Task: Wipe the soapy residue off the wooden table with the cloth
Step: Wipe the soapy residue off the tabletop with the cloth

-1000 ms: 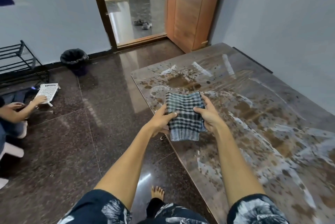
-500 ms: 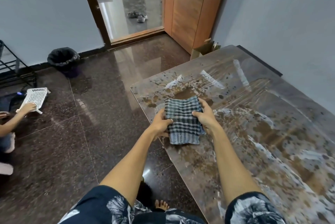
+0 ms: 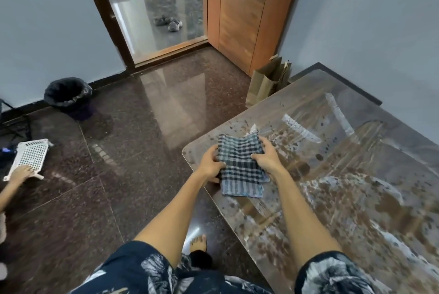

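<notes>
A folded blue-and-white checked cloth lies flat near the left corner of the wooden table. My left hand grips the cloth's left edge. My right hand presses on its right edge, fingers curled over the fabric. White soapy streaks and brown wet blotches cover much of the tabletop to the right of the cloth and toward me.
A black-lined bin stands by the left wall. Brown paper bags lean beside the table's far corner. Another person's hand touches a white perforated tray on the floor. An open doorway and wooden door are ahead.
Both hands have stayed on the cloth while it slid toward the table's left corner. The view shifted, so the table sits further right and lower.
</notes>
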